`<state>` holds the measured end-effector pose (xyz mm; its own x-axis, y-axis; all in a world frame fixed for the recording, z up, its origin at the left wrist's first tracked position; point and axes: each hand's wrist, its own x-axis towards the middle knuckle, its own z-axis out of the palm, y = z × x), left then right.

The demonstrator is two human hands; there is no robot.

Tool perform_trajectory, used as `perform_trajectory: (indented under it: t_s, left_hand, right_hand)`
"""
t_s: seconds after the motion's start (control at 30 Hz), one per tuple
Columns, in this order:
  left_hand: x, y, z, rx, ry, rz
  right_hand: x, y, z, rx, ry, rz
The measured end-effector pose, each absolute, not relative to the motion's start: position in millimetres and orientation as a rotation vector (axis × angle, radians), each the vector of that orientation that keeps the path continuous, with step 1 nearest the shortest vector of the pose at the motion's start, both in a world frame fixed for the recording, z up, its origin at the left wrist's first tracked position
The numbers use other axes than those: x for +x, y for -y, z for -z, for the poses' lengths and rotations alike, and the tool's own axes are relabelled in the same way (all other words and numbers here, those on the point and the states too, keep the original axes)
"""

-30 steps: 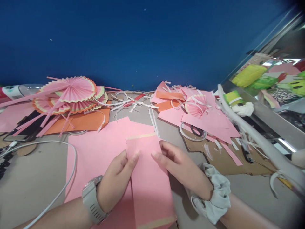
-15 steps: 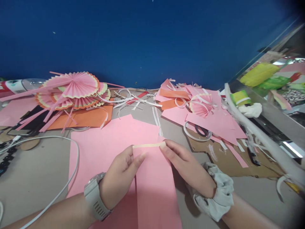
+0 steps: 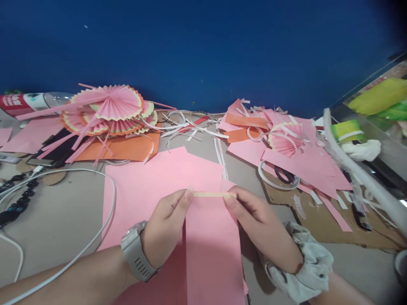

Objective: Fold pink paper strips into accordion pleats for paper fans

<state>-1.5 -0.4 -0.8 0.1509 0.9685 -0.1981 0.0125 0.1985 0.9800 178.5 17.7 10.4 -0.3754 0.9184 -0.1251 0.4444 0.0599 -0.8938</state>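
Note:
A long pink paper strip (image 3: 213, 241) runs toward me, with a narrow cream band (image 3: 208, 194) along its far end. My left hand (image 3: 168, 222), with a grey watch on the wrist, pinches the left end of that band between thumb and fingers. At the band's right end my right hand (image 3: 251, 216) pinches the same strip, its thumb lying on top. A pale scrunchie (image 3: 305, 258) circles my right wrist. Beneath and to the left lies a larger pink paper sheet (image 3: 143, 190). My fingertips under the strip are hidden.
Pleated paper rosettes (image 3: 111, 103) are piled at the back left on orange paper (image 3: 121, 149). Pink scraps (image 3: 305, 165) lie on cardboard (image 3: 286, 203) at the right. A white cable (image 3: 108, 220) crosses my left forearm. A bottle (image 3: 28, 103) lies far left; a blue wall (image 3: 203, 55) stands behind.
My left thumb has moved up onto the band's left end, and my right thumb now lies on its right end. The whole scene has shifted right as the camera turned left.

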Motion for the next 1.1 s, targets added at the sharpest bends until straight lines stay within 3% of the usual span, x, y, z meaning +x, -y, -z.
perform_trajectory:
  t_s: [1.1]
  left_hand:
    - [-2.8, -0.8, 6.1, 1.227, -1.297, -0.834]
  right_hand:
    - [180.2, -20.2, -11.6, -1.447, 1.825, -1.18]
